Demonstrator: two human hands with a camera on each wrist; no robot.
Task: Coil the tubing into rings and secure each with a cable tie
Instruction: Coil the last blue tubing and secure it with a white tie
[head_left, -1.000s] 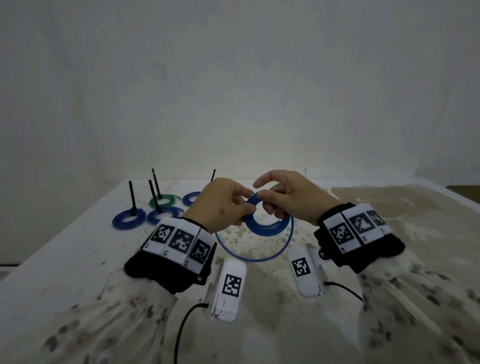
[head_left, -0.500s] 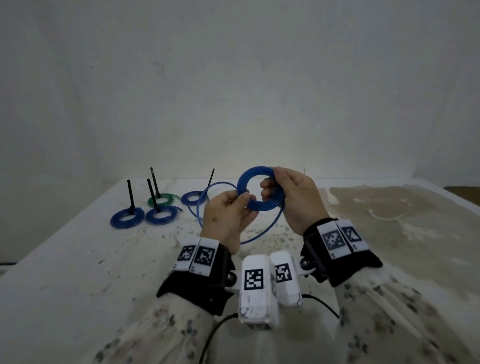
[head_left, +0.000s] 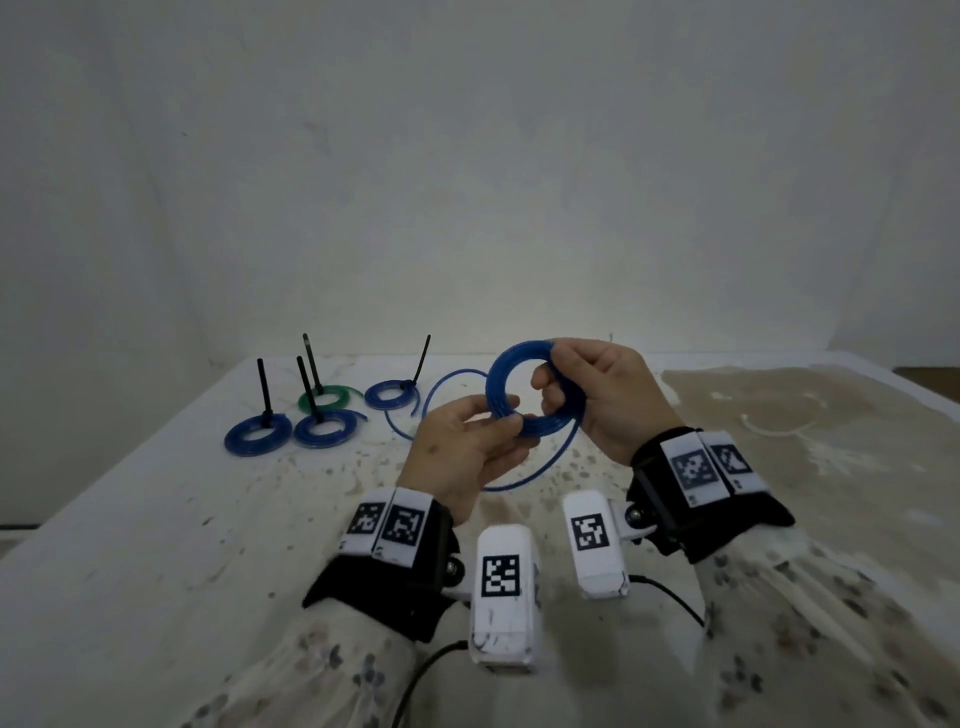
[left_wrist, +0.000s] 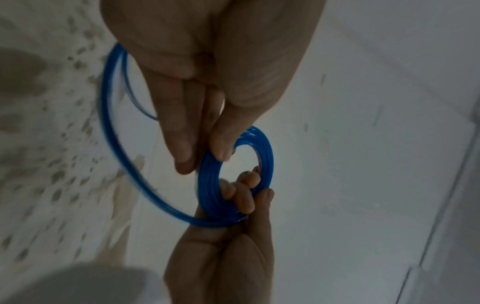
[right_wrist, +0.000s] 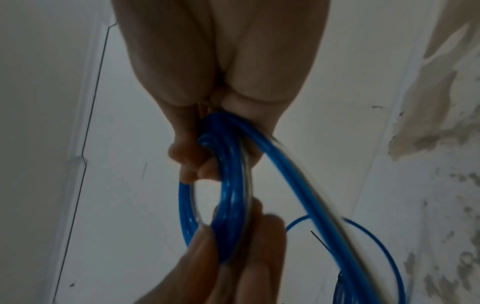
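A coil of blue tubing (head_left: 501, 379) (left_wrist: 210, 185) (right_wrist: 228, 185) is held upright above the table between both hands. My left hand (head_left: 467, 447) (left_wrist: 207, 156) pinches its lower left side between thumb and fingers. My right hand (head_left: 597, 395) (right_wrist: 207, 152) grips its right side, fingers curled through the ring. A loose tail of the tubing (head_left: 540, 467) (left_wrist: 114, 131) (right_wrist: 298, 181) loops down to the table and off to the left. No cable tie is on this coil.
Several finished coils lie at the back left: blue rings (head_left: 258, 435) (head_left: 324, 430) (head_left: 390, 395) and a green one (head_left: 324, 399), each with a black cable tie (head_left: 263, 387) sticking up. The white table (head_left: 156, 519) is stained brown on the right (head_left: 831, 415).
Both hands lifted the coil from near the table and turned it upright to face me. The hands then spread a little, and the tail swung out to the left.
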